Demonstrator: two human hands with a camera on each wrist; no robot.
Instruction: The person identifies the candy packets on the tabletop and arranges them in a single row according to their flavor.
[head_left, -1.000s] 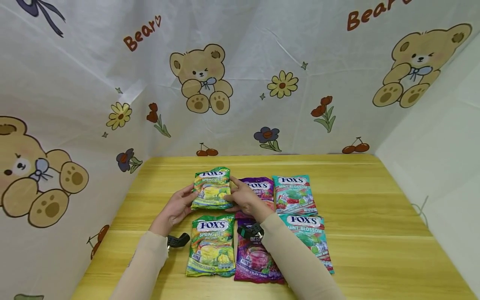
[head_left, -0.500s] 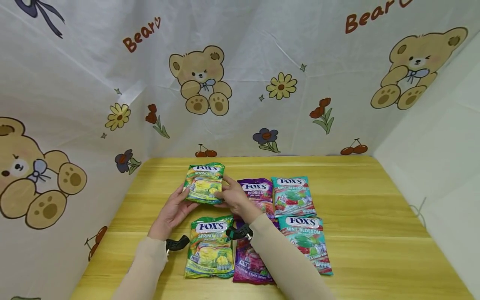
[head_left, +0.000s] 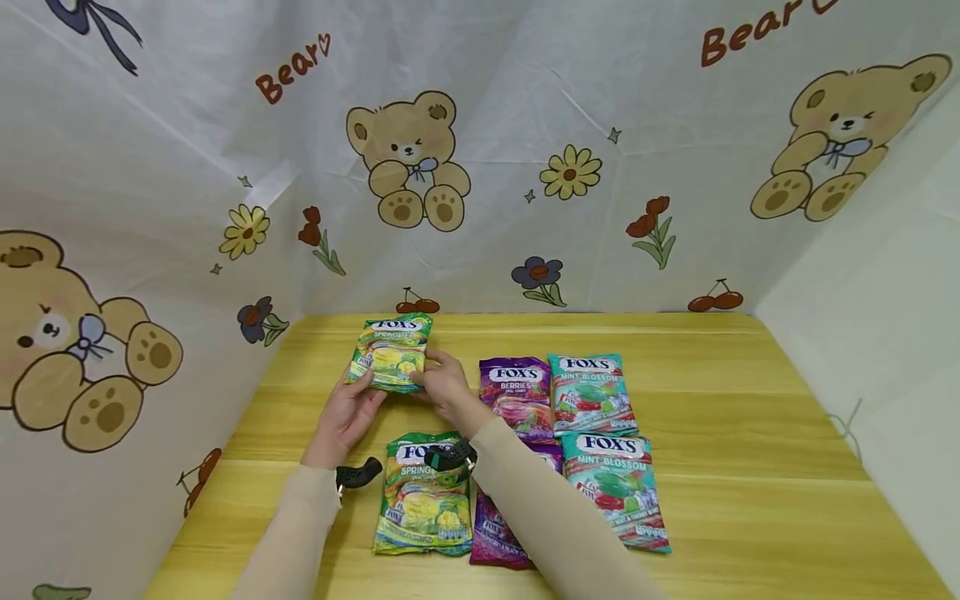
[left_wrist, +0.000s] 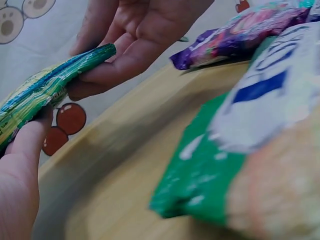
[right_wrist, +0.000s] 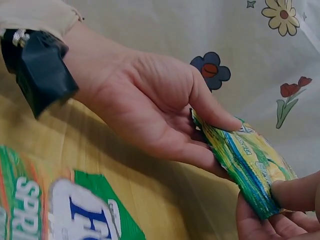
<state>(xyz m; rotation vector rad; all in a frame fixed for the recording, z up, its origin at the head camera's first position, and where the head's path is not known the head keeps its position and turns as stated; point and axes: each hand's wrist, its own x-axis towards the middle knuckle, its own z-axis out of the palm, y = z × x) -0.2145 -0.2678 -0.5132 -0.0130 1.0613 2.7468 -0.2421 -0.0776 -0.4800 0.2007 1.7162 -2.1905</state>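
Both hands hold a green and yellow Fox's Spring Tea candy bag (head_left: 390,354) above the far left part of the table, its printed front facing up. My left hand (head_left: 348,417) pinches the lower left side, thumb on top. The right hand (head_left: 447,385) pinches the lower right side, its thumb on the front and fingers beneath, as the right wrist view shows on the bag (right_wrist: 250,160). In the left wrist view the held bag (left_wrist: 45,90) appears edge-on, lifted off the wood. A second Spring Tea bag (head_left: 423,508) lies nearer, partly covered by the right wrist's camera.
Two purple Berries bags, one far (head_left: 516,400) and one near (head_left: 495,537), lie to the right; the right sleeve covers much of the near one. Beyond them are two teal Mint Blossom bags, far (head_left: 592,396) and near (head_left: 617,492). A bear-print cloth (head_left: 495,233) hangs behind the wooden table (head_left: 750,467).
Both hands have carried the Spring Tea bag left and toward the back, away from the far Berries bag, which now shows more fully. The bags lying on the table stay in place.
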